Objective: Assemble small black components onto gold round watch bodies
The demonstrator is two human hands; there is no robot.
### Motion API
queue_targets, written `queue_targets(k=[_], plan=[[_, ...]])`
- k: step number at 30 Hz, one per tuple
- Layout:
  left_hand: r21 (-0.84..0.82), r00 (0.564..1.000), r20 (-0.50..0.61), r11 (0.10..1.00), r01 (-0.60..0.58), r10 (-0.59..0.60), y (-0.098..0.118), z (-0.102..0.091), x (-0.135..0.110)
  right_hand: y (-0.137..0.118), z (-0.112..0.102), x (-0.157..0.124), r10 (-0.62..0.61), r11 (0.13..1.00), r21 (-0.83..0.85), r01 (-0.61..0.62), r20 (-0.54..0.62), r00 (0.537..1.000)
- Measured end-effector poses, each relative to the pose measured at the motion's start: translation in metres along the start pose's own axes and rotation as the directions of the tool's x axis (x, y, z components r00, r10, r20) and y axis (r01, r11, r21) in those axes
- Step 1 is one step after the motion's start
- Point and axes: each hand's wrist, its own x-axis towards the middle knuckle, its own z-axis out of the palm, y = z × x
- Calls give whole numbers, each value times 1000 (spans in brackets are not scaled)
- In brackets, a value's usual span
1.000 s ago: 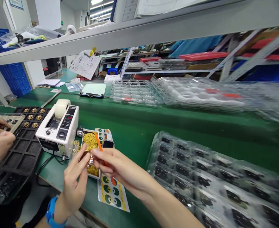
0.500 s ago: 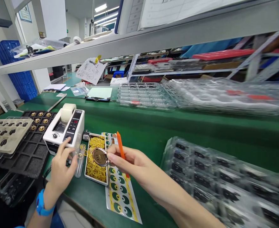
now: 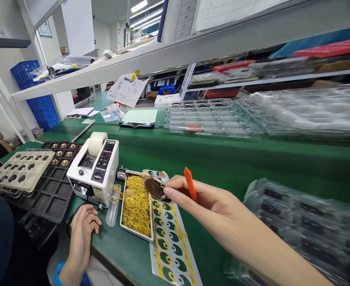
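Note:
My right hand (image 3: 204,202) pinches a round metal watch case (image 3: 154,187) with a brown face between thumb and fingertips. An orange stick-like tool (image 3: 190,184) is tucked among the same fingers. Below the watch case lies a white box (image 3: 137,237) full of small yellow rings (image 3: 135,210), with a sheet of green and yellow stickers (image 3: 170,242) beside it. My left hand (image 3: 84,228) is at the bench's front edge, fingers loosely bent and apart, nothing seen in it. Just beyond it stands a white tape dispenser (image 3: 112,171) with a roll of clear tape (image 3: 97,143).
A clear plastic tube (image 3: 112,214) lies between dispenser and box. On the left, a black foam tray (image 3: 57,206) holds gold rings, partly under a beige tray (image 3: 33,163) of black parts. Clear trays (image 3: 302,222) line the right. A shelf beam (image 3: 103,69) crosses overhead.
My left hand has come off the dispenser's front, down to the bench edge. The view has turned a little left. My right hand still holds the watch case and orange tool.

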Motion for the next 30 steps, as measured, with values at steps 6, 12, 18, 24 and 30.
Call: queue_targets(k=[6, 12, 18, 24, 30], plan=[[-128, 992, -104, 990, 58, -72, 13, -15, 29, -8, 1, 1, 50, 998, -30, -50, -16, 999], [-112, 987, -142, 992, 63, -78, 12, -9, 36, -14, 1, -1, 124, 991, -46, -124, -7, 992], [79, 973, -179, 988, -132, 144, 16, -3, 38, -15, 0, -3, 71, 997, -28, -71, -3, 997], [385, 866, 84, 786, -484, 493, 40, 15, 17, -21, -2, -4, 34, 999, 14, -34, -24, 999], [583, 739, 568, 456, -672, 362, 65, 40, 14, -27, -9, -7, 22, 983, 179, -36, 78, 997]])
